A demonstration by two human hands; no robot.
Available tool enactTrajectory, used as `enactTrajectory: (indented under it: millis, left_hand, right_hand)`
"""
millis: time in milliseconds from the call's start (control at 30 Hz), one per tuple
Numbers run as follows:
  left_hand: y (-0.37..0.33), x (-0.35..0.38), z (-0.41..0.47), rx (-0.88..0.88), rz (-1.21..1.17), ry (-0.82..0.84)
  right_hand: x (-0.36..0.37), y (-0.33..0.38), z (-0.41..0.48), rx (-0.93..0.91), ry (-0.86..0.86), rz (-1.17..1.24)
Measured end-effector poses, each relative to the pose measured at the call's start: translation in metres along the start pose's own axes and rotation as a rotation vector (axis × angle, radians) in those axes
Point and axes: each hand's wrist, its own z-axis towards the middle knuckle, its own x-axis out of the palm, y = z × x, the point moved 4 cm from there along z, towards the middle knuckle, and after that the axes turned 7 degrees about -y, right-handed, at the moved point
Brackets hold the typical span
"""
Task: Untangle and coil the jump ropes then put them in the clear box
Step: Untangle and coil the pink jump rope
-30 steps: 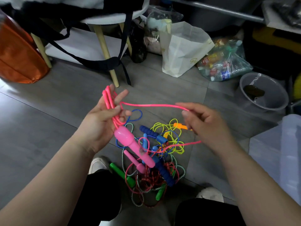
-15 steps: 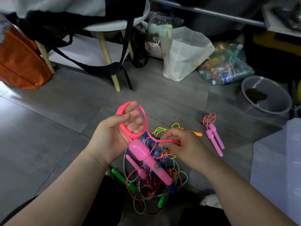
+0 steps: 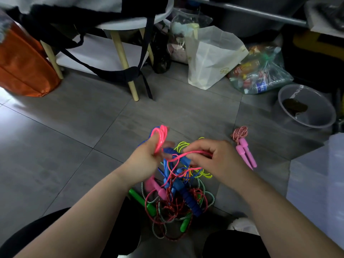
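My left hand [image 3: 145, 157] grips a coil of bright pink jump rope [image 3: 161, 135] whose loops stick up above the fingers. My right hand [image 3: 214, 159] pinches the free length of that same pink cord just to the right. Under both hands lies a tangled pile of jump ropes [image 3: 178, 198] on the floor, with blue, green and pink handles and yellow, red and green-white cords. A coiled red-white rope with pink handles [image 3: 243, 146] lies apart to the right. The clear box [image 3: 320, 185] stands at the right edge.
A grey bowl [image 3: 307, 108] sits at the far right. Plastic bags [image 3: 210, 54] line the back. A white stool with wooden legs [image 3: 122, 58] and black straps stands at the back left beside an orange bag [image 3: 22, 66]. My knees and shoes are below.
My left hand has turned and dropped closer to the pile, the pink loops now bunched tighter above it. My right hand has moved in along the cord toward the left hand.
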Motion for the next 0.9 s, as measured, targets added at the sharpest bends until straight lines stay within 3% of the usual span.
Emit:
enactTrajectory:
  millis: [200, 433, 600, 733, 833, 867, 900]
  left_hand:
    - [-0.012, 0.006, -0.004, -0.103, -0.11, 0.119]
    - [-0.012, 0.016, -0.016, -0.245, -0.303, 0.286]
    - [-0.015, 0.013, -0.018, -0.226, -0.408, 0.365]
    - [-0.021, 0.005, -0.018, -0.198, -0.736, 0.439]
    - [-0.028, 0.0, -0.012, -0.172, -1.102, 0.603]
    - [-0.03, -0.005, -0.009, -0.157, -1.197, 0.599]
    - [-0.03, -0.017, -0.006, -0.095, -1.17, 0.459]
  right_hand:
    - [0.01, -0.002, -0.003, -0.075, 0.105, -0.106]
    - [-0.003, 0.003, 0.002, -0.16, -0.201, -0.082]
    - [-0.003, -0.001, 0.003, -0.095, -0.211, -0.04]
    - [-0.007, -0.019, 0.01, -0.018, -0.215, 0.006]
    - [-0.006, -0.041, 0.014, 0.084, -0.182, -0.108]
    - [-0.005, -0.049, 0.014, 0.126, -0.148, -0.205]
    - [-0.005, -0.054, 0.014, 0.164, -0.112, -0.295]
